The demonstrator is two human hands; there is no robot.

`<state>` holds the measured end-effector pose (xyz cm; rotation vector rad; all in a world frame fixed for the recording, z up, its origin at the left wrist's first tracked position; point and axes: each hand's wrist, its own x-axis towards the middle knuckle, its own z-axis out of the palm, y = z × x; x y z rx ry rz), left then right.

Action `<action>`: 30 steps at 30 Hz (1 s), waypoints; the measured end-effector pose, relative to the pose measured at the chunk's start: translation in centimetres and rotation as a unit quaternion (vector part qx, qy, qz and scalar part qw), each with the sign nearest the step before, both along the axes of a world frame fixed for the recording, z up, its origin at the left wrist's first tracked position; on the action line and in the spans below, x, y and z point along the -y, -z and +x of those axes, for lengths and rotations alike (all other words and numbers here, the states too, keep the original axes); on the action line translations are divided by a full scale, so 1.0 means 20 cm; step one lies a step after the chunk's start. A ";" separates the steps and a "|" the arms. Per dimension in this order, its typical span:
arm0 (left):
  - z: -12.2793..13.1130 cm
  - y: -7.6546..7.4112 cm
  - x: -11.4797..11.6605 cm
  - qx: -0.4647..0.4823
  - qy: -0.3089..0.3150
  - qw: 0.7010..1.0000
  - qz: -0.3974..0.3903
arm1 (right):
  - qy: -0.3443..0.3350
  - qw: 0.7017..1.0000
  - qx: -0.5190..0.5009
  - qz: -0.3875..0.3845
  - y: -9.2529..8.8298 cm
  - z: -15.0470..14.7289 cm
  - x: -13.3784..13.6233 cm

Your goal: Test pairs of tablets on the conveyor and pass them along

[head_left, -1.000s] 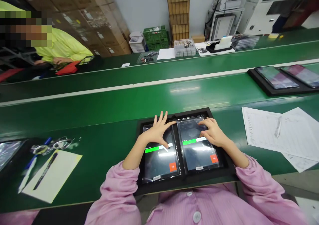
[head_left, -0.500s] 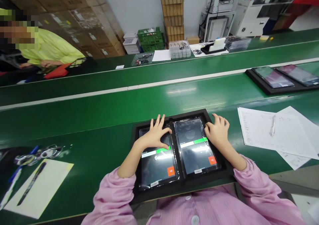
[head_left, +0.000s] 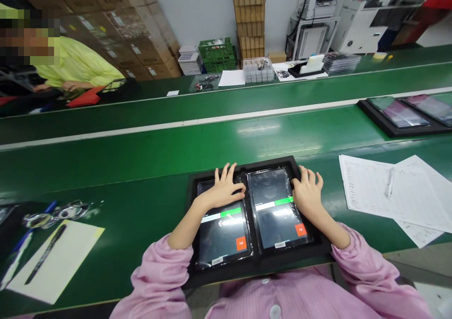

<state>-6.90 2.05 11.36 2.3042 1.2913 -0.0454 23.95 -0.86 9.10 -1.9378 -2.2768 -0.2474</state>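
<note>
Two tablets lie side by side in a black foam tray: the left tablet (head_left: 224,236) and the right tablet (head_left: 280,224). Both screens are lit, with a white and green bar and an orange square reading "Fail". My left hand (head_left: 222,192) is over the upper part of the left tablet, its outer fingers spread and its thumb and index finger close together near that tablet's inner edge. At the right tablet's outer edge is my right hand (head_left: 308,192), fingers apart and bent. I see nothing held in either hand. The black foam tray (head_left: 259,262) sits at the table's front edge.
Printed sheets (head_left: 367,192) with a pen lie to the right. At left are a pale paper (head_left: 67,257), a black pen (head_left: 45,253) and clear tape-like rolls (head_left: 56,215). Another tablet tray (head_left: 388,128) stands far right. A co-worker in yellow (head_left: 84,64) sits across.
My left thumb has moved up toward the index finger, uncovering more of the green bar. My right hand stays at the right tablet's edge. The camera view has shifted slightly.
</note>
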 end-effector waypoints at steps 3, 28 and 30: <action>-0.01 0.01 0.00 0.032 -0.026 0.999 -0.007 | 0.006 1.000 -0.026 -0.016 0.00 0.00 0.00; -0.03 0.04 -0.03 0.045 -0.033 0.998 0.017 | 0.014 0.998 -0.041 -0.039 0.03 0.00 -0.02; -0.03 0.05 -0.03 0.043 -0.031 0.998 0.019 | 0.015 0.998 -0.041 -0.038 0.04 0.01 -0.02</action>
